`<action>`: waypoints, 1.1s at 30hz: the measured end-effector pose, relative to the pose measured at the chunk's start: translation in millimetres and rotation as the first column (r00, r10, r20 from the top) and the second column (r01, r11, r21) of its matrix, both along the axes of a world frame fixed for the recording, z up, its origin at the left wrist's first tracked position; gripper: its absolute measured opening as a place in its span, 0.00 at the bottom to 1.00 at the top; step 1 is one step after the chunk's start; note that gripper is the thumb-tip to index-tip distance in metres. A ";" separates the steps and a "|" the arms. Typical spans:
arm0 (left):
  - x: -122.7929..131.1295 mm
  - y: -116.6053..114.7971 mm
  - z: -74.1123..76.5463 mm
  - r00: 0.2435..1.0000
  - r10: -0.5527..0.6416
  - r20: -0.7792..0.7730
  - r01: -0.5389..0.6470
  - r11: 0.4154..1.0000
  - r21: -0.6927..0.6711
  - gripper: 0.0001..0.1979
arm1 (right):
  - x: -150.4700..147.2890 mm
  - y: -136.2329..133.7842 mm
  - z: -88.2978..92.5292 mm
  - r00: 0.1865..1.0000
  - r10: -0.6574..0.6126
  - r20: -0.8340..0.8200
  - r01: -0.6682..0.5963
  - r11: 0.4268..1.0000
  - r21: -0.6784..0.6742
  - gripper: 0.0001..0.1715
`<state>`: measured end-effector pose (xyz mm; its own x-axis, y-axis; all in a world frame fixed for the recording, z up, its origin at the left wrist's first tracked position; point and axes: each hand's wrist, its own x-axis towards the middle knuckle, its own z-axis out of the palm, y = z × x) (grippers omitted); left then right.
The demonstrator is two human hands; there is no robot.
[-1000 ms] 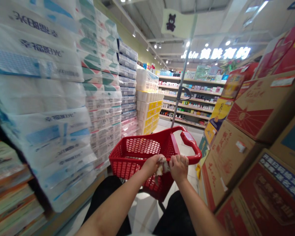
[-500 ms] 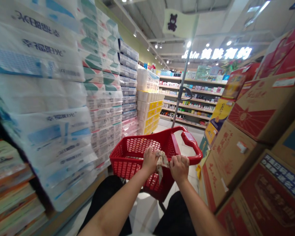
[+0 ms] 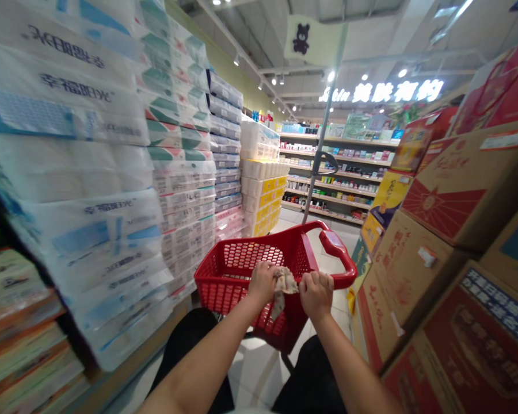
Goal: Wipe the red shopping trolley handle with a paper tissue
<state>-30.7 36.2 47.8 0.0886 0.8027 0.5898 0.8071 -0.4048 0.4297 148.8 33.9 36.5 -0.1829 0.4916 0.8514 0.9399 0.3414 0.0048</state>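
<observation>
- Two legs in black trousers flank the view's lower edge, one on either side of the cart.
- The bare left hand curls at the basket rim, closed around a pale, patterned, crumpled fabric cloth; it sits slightly higher than a second ago.
- More of that cloth now shows, its loose end hanging outside the basket, so I judge the left hand is the working one.
- The bare right hand has its fingers wrapped over the rim and has hardly moved; it seems to steady things. I cannot tell whether it also pinches the cloth.
- Under both hands stands a red plastic shopping cart with perforated sides.
- Brown cardboard cartons printed in red stack on the right; white plastic-wrapped paper packs on the left.
- Farther off, a grey metal pole rises before pale product shelves.
</observation>
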 end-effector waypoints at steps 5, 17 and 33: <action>28.1 -2.6 11.1 0.995 -0.093 -0.032 0.090 0.992 -0.092 0.09 | 0.5 -0.3 -0.5 1.000 0.009 -0.008 -0.009 1.000 0.007 0.09; 0.5 -0.9 -7.2 0.965 -0.209 0.161 0.218 0.975 -0.038 0.14 | 0.6 1.2 -1.5 1.000 -0.001 -0.002 0.001 1.000 -0.009 0.08; 13.2 -4.9 -2.6 0.990 -0.123 0.066 0.131 0.983 -0.129 0.15 | 0.8 0.0 -3.1 1.000 -0.013 0.006 0.013 1.000 0.004 0.09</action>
